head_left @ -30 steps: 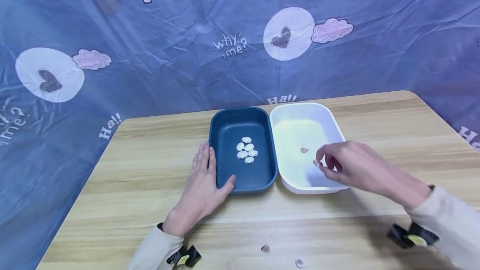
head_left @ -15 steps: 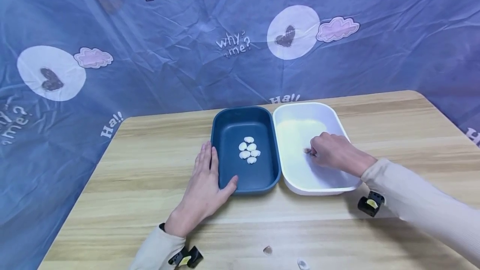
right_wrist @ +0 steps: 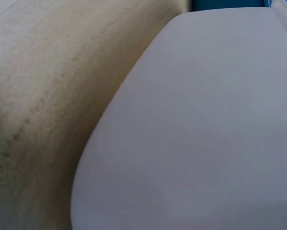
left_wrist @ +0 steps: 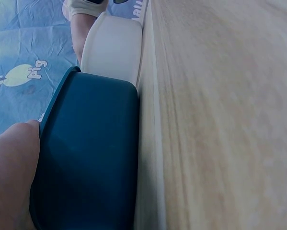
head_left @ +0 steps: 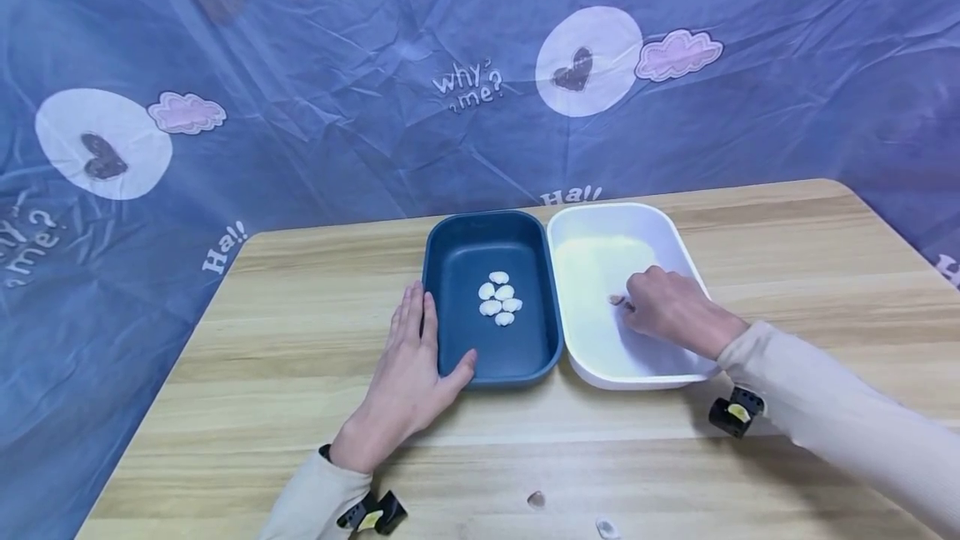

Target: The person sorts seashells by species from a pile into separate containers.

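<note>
In the head view, my left hand (head_left: 405, 386) rests along the left side of a dark blue tray (head_left: 491, 369), fingers straight, thumb at the rim's near corner. Several white seashells (head_left: 505, 293) lie clustered inside it. My right hand (head_left: 666, 307) reaches down into the white tray (head_left: 600, 361) beside it, fingers curled. A small brownish seashell (head_left: 628, 307) shows at its fingertips, seemingly pinched, partly hidden. Just left of that, another brownish seashell (head_left: 617, 299) lies on the tray floor. The right wrist view shows mostly the white tray's outer wall (right_wrist: 191, 120).
Near the table's front edge lie a brown seashell (head_left: 536, 500) and a pale grey-white one (head_left: 607, 528). The two trays stand side by side on the wooden table (head_left: 300, 315). Behind it hangs a blue printed cloth (head_left: 360, 107).
My right hand has moved left and lower into the white tray, bringing the brownish seashell close to the one lying there. The left hand stays against the blue tray.
</note>
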`<state>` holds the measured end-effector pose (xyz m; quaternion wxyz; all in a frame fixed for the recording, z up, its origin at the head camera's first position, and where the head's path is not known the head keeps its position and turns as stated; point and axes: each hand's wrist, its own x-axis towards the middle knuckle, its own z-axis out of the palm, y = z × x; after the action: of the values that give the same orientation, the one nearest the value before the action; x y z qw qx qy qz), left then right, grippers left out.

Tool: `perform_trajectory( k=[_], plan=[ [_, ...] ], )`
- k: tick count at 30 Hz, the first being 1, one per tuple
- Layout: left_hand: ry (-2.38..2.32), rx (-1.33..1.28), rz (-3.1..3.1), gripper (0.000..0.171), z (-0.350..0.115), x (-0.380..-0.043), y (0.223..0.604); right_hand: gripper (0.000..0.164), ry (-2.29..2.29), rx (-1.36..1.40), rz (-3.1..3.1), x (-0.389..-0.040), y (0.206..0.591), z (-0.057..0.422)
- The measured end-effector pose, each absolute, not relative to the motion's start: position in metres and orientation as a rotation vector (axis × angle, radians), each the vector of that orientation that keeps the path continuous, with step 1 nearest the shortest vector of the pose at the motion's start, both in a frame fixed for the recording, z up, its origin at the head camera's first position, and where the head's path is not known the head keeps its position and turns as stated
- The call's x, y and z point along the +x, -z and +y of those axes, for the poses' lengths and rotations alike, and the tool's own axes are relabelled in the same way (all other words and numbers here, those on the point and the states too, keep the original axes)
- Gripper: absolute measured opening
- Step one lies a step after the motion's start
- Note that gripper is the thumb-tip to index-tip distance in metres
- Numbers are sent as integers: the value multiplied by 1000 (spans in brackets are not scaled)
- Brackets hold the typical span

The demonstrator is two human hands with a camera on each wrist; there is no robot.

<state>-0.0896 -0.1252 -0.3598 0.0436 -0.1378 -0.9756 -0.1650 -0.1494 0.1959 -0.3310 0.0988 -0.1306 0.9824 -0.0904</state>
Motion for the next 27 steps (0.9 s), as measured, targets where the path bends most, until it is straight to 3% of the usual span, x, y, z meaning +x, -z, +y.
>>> perform_trajectory(
  k=[19, 27],
  plan=[
    [514, -434, -2931, 92, -126, -90, 364, 16, 347, -420, 2898, -151, 337, 199],
    [519, -426, -2944, 92, -126, -91, 363, 17, 367, -470, 2975, -143, 318, 204]
  ],
)
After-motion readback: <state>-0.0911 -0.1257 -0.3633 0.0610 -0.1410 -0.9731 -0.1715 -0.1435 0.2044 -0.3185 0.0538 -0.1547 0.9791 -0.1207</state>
